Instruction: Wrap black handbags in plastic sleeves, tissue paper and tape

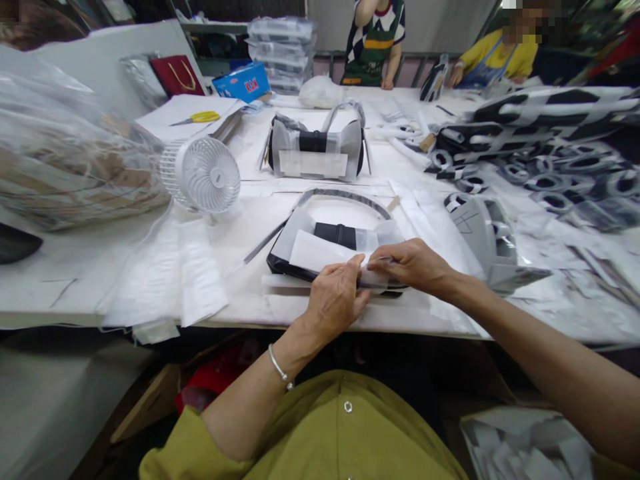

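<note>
A black bag (pixel 335 233) with pale wrapping and a curved strap lies near the front edge of the table. White paper (pixel 316 255) covers part of its front. My left hand (pixel 336 293) presses on the bag's lower front, its fingers bent around the edge of the wrapping. Close beside it, my right hand (pixel 413 265) pinches a thin translucent sheet at the bag's right part. The fingertips of both hands nearly meet. Farther back stands a second wrapped bag (pixel 313 141) with a dark middle band.
A white fan (pixel 210 175), yellow scissors (pixel 204 117) and a large plastic-wrapped bundle (pixel 75 150) are on the left. Black-and-white pieces (pixel 555 117) pile up at the right, near a grey curved holder (pixel 475 230). Two people are across the white table (pixel 75 283).
</note>
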{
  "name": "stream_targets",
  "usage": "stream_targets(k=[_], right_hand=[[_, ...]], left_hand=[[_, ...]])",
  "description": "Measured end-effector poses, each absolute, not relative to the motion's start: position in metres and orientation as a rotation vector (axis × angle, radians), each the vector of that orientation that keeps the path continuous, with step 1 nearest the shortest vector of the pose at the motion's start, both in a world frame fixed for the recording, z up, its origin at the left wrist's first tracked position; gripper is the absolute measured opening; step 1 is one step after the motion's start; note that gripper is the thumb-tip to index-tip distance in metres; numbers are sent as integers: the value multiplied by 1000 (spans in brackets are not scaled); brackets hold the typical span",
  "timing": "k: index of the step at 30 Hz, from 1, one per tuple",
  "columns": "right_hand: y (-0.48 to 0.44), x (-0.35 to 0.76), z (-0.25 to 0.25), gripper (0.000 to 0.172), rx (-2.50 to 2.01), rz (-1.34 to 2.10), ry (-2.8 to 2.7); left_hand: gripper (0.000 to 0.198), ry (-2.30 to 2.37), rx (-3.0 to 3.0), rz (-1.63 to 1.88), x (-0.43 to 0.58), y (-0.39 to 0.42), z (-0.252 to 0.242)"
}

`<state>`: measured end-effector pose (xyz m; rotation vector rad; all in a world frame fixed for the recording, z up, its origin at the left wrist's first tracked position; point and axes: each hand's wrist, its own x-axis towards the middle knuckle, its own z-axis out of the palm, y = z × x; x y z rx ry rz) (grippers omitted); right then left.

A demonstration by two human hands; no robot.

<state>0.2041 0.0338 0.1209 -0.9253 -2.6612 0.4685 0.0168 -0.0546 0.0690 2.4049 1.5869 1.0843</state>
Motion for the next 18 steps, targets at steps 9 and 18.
stream_targets(k=[9, 18], right_hand=[[-13, 225, 120, 27, -544, 110, -2757], [-22, 222, 120, 29, -503, 9, -2778]], left_hand=[[25, 1697, 2277, 868, 12, -47, 87], [8, 1760, 2393, 890, 27, -50, 82]])
